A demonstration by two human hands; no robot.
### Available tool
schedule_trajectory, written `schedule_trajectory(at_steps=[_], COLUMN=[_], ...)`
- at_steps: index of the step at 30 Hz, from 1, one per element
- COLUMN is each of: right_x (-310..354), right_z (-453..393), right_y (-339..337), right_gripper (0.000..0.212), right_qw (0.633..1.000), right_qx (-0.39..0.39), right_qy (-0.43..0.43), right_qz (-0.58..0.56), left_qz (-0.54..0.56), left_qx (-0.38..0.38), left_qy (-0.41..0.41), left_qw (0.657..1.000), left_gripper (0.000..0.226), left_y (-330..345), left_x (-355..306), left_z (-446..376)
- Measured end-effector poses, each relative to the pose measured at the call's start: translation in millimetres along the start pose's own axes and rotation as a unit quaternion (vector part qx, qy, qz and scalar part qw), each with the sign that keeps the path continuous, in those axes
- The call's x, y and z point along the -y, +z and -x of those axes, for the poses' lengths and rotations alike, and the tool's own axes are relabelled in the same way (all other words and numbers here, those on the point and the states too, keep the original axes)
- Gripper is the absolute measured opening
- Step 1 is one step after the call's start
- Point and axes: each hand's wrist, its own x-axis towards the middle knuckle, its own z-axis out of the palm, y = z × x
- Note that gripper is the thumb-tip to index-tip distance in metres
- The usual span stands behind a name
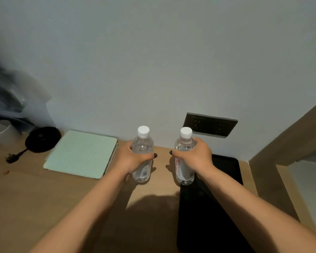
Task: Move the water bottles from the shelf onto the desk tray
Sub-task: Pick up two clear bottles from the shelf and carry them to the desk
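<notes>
Bottles upright: left hand (130, 157) grasps left bottle (142, 156), right hand (195, 156) grasps right bottle (184, 159) at tray (224, 167) edge.

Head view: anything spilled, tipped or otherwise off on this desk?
Nothing spilled or tipped. Both water bottles are upright and capped, left bottle gripped by the left hand, right bottle by the right hand. A small brown speck lies near the desk's left edge; I cannot tell what it is.

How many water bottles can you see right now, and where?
2. One bottle is gripped in the left hand above the bare desk; the other bottle is gripped in the right hand at the black tray's left edge.
</notes>
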Motion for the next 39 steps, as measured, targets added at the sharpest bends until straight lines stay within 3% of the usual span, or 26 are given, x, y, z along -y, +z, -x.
schedule_trajectory(at_steps=[8,15,24,31,39], right_x=[-7,-13,-21,-17,-5], right_z=[-38,-39,-38,-36,-7], right_y=[56,83,90,85,65], right_gripper=[0.056,0.050,0.061,0.069,0.082], right_qw=[0.994,0.994,0.992,0.995,0.999], right_qx=[-0.069,-0.079,-0.116,-0.080,-0.047], right_qy=[0.074,0.040,0.042,0.051,0.004], right_qz=[-0.047,-0.055,-0.027,-0.015,0.010], left_qz=[-0.020,-0.036,-0.079,-0.080,-0.144], left_qx=[0.019,0.019,0.040,0.092,0.104], left_qy=[0.027,0.046,0.088,0.008,0.092], left_qw=[0.999,0.998,0.992,0.993,0.980], left_gripper=[0.060,0.062,0.053,0.076,0.088], left_y=[5,5,1,-5,-27], left_x=[22,45,59,56,16], left_z=[-72,-96,-99,-88,-66])
